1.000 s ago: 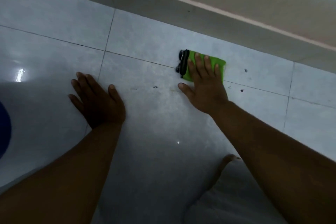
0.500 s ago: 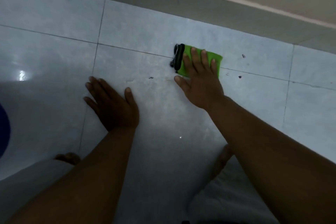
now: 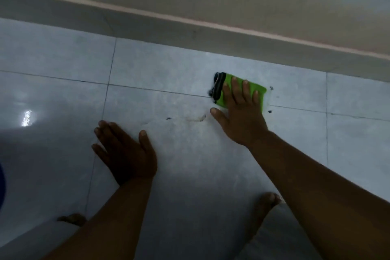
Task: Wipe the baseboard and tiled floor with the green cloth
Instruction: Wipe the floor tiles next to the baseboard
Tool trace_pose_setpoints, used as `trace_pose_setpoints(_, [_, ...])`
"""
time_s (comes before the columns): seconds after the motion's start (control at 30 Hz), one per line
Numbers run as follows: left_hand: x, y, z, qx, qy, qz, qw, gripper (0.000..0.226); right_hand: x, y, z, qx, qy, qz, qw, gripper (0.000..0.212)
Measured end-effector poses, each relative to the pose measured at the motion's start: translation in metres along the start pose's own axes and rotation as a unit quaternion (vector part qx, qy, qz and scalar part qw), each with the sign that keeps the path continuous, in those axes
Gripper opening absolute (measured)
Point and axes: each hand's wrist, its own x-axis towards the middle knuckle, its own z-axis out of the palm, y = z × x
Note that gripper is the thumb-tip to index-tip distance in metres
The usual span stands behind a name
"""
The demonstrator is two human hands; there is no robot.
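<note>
Change since a second ago: left hand (image 3: pixel 126 152) shifted right and nearer the right hand (image 3: pixel 240 114); cloth (image 3: pixel 242 93) in about the same spot on the floor (image 3: pixel 168 65), astride the same grout line (image 3: pixel 158 90). Judged a pause or slow stroke in floor wiping, body weight moving right; baseboard (image 3: pixel 211 36) untouched by the cloth now, well beyond it on the far side. Right hand: open, fingers spread, pressed flat on the green cloth, thumb on bare tile. Cloth: folded, green, dark band (image 3: pixel 217 86) along its left edge, lying far right of centre. Left hand: open, palm down, flat on the tile, holding nothing, acting as a prop. Dirt specks (image 3: pixel 271 88) just right of the cloth; faint smear (image 3: pixel 196 118) near left of it, not yet wiped.
</note>
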Motion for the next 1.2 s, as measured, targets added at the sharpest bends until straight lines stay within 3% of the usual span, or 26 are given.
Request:
trace_pose_setpoints(0.1, [0.000, -0.001, 0.001, 0.008, 0.006, 0.001, 1.000, 0.079, 0.029, 0.012, -0.011, -0.013, -0.005, -0.037, 0.999, 0.086])
trace_pose_setpoints(0.2, [0.000, 0.000, 0.001, 0.006, 0.010, 0.000, 1.000, 0.078, 0.045, 0.040, -0.020, -0.005, -0.010, -0.016, 1.000, 0.080])
trace_pose_setpoints(0.33, [0.001, 0.000, 0.001, 0.000, 0.012, -0.001, 1.000, 0.078, 0.013, 0.042, -0.010, 0.003, 0.010, 0.009, 1.000, 0.083])
trace_pose_setpoints(0.53, [0.000, -0.001, 0.001, 0.001, 0.009, 0.000, 1.000, 0.078, 0.001, 0.045, -0.009, -0.017, -0.023, -0.037, 0.999, 0.085])
trace_pose_setpoints(0.67, [0.000, -0.001, 0.000, 0.002, 0.008, -0.002, 1.000, 0.078, 0.040, 0.072, -0.027, 0.013, -0.030, 0.017, 0.999, 0.081])
trace_pose_setpoints(0.8, [0.000, 0.001, 0.001, 0.002, 0.009, -0.002, 1.000, 0.077, 0.016, 0.072, -0.018, 0.029, -0.009, 0.070, 0.997, 0.084])
trace_pose_setpoints(0.93, [0.001, 0.001, 0.000, -0.001, 0.010, 0.000, 1.000, 0.077, -0.031, 0.031, 0.002, 0.013, 0.001, 0.024, 1.000, 0.081])
trace_pose_setpoints(1.07, [0.000, 0.000, -0.001, -0.004, 0.010, -0.003, 1.000, 0.078, -0.004, 0.061, -0.002, -0.012, -0.021, -0.034, 0.999, 0.079])
trace_pose_setpoints(1.13, [-0.001, 0.000, -0.001, 0.000, 0.012, -0.004, 1.000, 0.077, 0.016, 0.090, -0.006, -0.031, 0.009, 0.000, 0.999, 0.084])
trace_pose_setpoints(1.2, [0.000, 0.000, -0.001, 0.002, 0.008, -0.001, 1.000, 0.077, 0.017, 0.105, -0.012, -0.009, -0.011, 0.090, 0.996, 0.086])
